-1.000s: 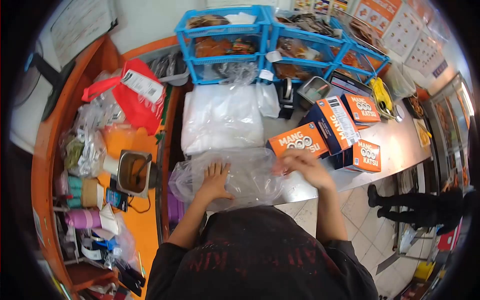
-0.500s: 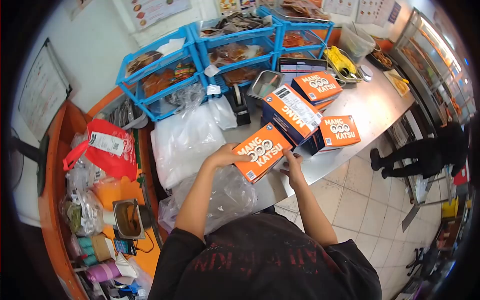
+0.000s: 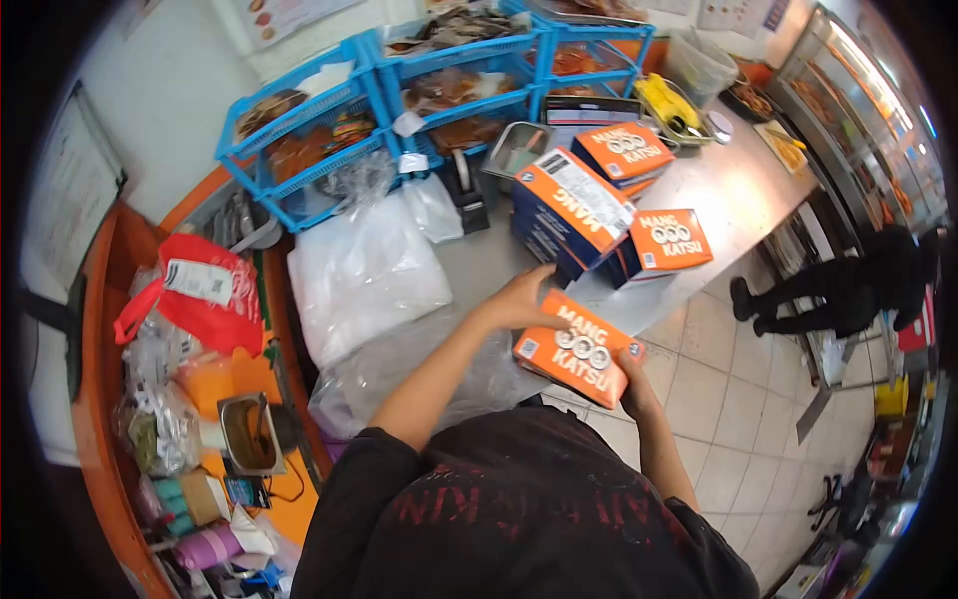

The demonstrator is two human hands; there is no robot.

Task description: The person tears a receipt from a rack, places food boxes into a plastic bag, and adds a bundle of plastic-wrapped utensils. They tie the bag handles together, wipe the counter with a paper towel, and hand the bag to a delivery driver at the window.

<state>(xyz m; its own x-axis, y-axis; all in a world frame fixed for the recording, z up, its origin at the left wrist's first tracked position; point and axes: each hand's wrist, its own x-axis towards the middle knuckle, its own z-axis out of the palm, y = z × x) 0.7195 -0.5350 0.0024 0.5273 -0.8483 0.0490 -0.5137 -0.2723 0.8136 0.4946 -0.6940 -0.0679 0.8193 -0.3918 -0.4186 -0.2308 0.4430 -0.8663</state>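
I hold an orange "Mang Katsu" box [image 3: 581, 351] in both hands, lifted off the steel counter [image 3: 718, 190] and tilted, close to my chest. My left hand [image 3: 521, 299] grips its upper left edge. My right hand [image 3: 633, 376] holds its lower right corner from underneath and is mostly hidden by the box. A clear plastic bag [image 3: 419, 369] lies crumpled on the counter edge under my left forearm.
Three more orange boxes [image 3: 574, 205] stand stacked on the counter, with a stack of plastic bags [image 3: 364, 270] to their left. Blue crates [image 3: 399, 110] line the wall. A red bag [image 3: 205, 290] sits at left. A person in black [image 3: 848, 290] stands at right.
I lifted the orange box off the counter and drew it down and right towards me, turning it. My left hand left the plastic bag earlier and now grips the box.
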